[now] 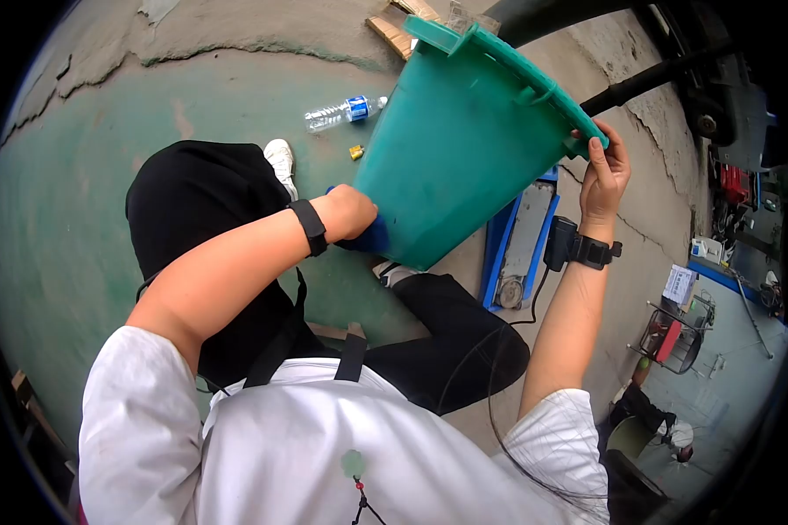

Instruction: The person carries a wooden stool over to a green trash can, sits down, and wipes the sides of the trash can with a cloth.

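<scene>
The green bin (pixel 468 149) is showing smooth plastic with a soft sheen. From it, at half past seven, a blue cloth (pixel 374 234) is looking matt; at nine, a clear plastic bottle (pixel 328 116) is glinting; at five, a blue metal frame (pixel 493 254) is looking scuffed; toward ten, rough concrete (pixel 263 31) is cracking.

Floor (pixel 228 96): worn green paint around left hand (pixel 352 213), cracked bare concrete toward right hand (pixel 604 173). Clear plastic bottle (pixel 346 114) on its side past left hand, small yellow item (pixel 356 152) between them. Blue-framed metal unit (pixel 524 236) just nearer the body than right hand.
</scene>
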Action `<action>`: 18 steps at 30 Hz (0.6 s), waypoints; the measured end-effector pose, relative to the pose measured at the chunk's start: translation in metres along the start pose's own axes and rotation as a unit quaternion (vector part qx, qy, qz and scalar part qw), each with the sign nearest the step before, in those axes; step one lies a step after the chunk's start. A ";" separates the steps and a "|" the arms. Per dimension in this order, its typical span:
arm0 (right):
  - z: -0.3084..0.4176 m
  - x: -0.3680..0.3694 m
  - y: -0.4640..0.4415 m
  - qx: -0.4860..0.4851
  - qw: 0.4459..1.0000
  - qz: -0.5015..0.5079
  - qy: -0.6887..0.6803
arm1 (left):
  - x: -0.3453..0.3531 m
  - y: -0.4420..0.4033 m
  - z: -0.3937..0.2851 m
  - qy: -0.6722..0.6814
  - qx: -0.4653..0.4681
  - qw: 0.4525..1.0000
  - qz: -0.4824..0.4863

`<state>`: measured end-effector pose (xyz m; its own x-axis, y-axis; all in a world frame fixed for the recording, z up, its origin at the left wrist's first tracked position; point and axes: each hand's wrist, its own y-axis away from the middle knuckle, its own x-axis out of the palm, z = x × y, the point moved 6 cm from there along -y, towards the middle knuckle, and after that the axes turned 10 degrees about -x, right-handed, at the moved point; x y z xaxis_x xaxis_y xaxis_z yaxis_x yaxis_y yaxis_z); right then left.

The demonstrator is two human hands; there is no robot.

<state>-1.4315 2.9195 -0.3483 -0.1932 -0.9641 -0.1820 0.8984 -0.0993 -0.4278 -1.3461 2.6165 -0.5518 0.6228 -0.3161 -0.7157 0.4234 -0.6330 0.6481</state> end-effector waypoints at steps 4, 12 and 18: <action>0.010 0.006 0.002 0.013 0.997 0.012 0.072 | 0.004 0.001 0.000 0.010 0.009 1.000 -0.021; -0.027 -0.003 -0.003 -0.006 0.983 -0.011 0.183 | 0.002 0.021 -0.031 0.005 0.031 0.995 -0.095; -0.001 -0.002 0.021 -0.096 0.920 -0.074 0.374 | -0.009 0.037 -0.036 0.128 0.015 0.971 -0.204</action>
<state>-1.4123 2.9195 -0.3577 -0.5896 -0.4979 -0.6359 0.7682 -0.1027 -0.6319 -1.3120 2.6213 -0.5120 0.5523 0.1482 -0.8203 0.6515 -0.6907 0.3139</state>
